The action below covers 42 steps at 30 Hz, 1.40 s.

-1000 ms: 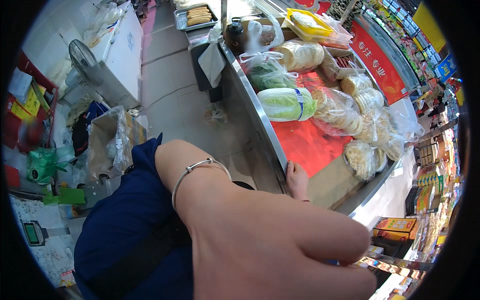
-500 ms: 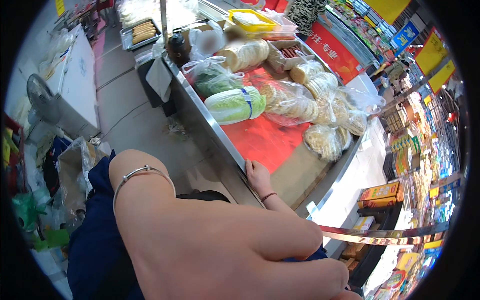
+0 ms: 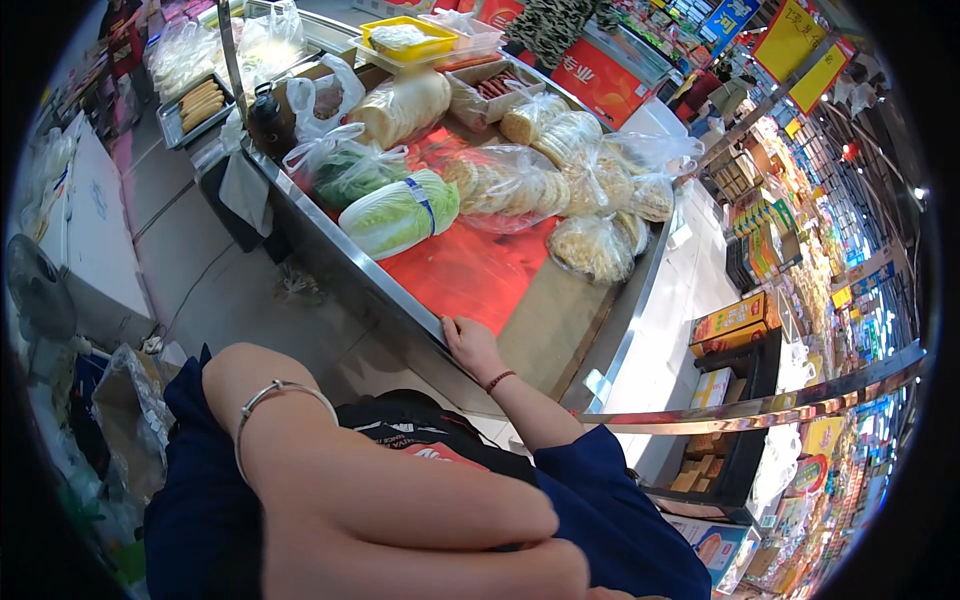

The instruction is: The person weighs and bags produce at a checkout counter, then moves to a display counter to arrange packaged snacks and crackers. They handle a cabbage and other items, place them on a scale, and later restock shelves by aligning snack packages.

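Observation:
My left hand [image 3: 420, 515] is raised very close in the lower middle, with a silver bangle [image 3: 270, 392] at its wrist. Its fingers look bent, but their ends are hidden, so what they hold cannot be told. Wearing a dark red bead bracelet, my right hand [image 3: 472, 346] curls its fingers over the metal rim [image 3: 385, 312] of the display counter. Beyond it lie a napa cabbage [image 3: 390, 218] with a blue band, a bag of leafy greens [image 3: 355, 178] and bagged round flatbreads [image 3: 505, 182] on red sheeting [image 3: 460, 280].
At the far end stand a yellow tray [image 3: 408, 40], a box of sausages [image 3: 492, 88], a dark bottle [image 3: 268, 122] and a tray of fried dough sticks [image 3: 200, 106]. A white freezer [image 3: 98, 225] and a fan [image 3: 38, 288] are at left; a metal bar [image 3: 760, 412] crosses at right.
The view has shifted, so the counter and its goods sit further left and higher. My left hand appears further left and lower in the picture. My right hand stays on the rim.

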### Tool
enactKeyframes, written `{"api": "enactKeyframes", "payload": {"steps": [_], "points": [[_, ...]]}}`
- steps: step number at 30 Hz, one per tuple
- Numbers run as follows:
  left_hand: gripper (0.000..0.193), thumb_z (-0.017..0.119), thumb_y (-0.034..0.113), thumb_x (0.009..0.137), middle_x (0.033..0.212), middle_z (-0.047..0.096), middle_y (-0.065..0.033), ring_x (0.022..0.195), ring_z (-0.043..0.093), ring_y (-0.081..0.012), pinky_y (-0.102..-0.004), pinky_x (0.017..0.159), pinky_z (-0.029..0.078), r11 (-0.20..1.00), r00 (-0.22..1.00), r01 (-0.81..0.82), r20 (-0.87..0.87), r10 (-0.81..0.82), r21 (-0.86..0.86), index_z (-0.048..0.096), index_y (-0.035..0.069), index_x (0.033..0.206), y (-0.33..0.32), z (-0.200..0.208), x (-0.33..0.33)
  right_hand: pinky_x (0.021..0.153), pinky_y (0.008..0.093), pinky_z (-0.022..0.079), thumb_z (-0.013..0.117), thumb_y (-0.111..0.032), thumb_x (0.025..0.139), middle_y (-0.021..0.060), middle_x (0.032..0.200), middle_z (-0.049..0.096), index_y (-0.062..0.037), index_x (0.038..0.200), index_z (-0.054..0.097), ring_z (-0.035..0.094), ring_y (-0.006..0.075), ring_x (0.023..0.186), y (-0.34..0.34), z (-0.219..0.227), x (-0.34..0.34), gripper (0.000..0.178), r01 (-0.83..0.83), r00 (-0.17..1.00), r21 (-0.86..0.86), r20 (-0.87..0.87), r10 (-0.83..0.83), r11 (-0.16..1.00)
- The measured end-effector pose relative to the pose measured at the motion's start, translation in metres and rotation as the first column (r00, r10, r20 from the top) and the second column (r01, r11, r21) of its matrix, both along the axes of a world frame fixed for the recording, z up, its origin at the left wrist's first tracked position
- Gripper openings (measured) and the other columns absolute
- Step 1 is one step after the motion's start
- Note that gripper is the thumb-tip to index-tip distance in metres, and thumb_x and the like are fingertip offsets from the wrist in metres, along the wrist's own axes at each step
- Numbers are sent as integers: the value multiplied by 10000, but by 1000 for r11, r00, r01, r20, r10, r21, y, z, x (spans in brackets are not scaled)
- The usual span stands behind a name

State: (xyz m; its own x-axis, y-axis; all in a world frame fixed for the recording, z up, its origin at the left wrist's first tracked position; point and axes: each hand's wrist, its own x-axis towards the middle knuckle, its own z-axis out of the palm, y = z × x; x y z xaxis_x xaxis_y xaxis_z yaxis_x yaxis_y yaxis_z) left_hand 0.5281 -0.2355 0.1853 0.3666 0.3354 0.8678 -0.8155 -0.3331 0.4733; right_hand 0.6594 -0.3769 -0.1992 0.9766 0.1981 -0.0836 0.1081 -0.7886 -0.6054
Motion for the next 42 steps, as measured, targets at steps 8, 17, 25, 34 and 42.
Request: {"api": "enactKeyframes", "payload": {"steps": [8,17,25,34,42], "points": [[144,609,92,794,707,530,-39,513,446,-142,-257,432,337,850,703,460,480,-525,256,548,54,669,27,-26,31,713,523,478,445,-416,1011,265,812,636,-5,815,639,621,448,796,4,-4,0,495,-9,999,-39,42,11,999],[172,618,94,787,720,538,-42,523,442,-150,-273,466,354,802,680,577,454,-575,151,544,54,636,38,-27,28,715,520,472,434,-427,1011,255,794,630,-13,793,622,614,446,792,5,-6,0,504,-2,999,-95,42,6,995],[99,644,136,647,568,447,-8,441,407,-125,-243,420,298,971,956,240,173,-236,-5,561,82,642,38,-15,10,710,527,473,426,-436,1014,262,786,630,-15,794,629,620,443,780,4,-1,0,516,-14,999,-122,48,20,992],[149,685,-23,695,812,605,-150,599,565,-170,-250,487,447,753,783,548,92,-615,363,584,-132,707,74,-60,8,711,529,476,429,-428,1016,269,797,631,-7,806,635,620,449,783,5,-4,0,514,-9,999,-110,47,14,994],[140,661,-12,714,821,601,-157,621,574,-178,-261,497,450,762,783,535,124,-609,365,572,-121,710,69,-61,8,715,526,479,433,-429,1015,265,806,635,-5,806,631,620,450,791,5,0,-1,512,-8,999,-129,32,12,992]]}}
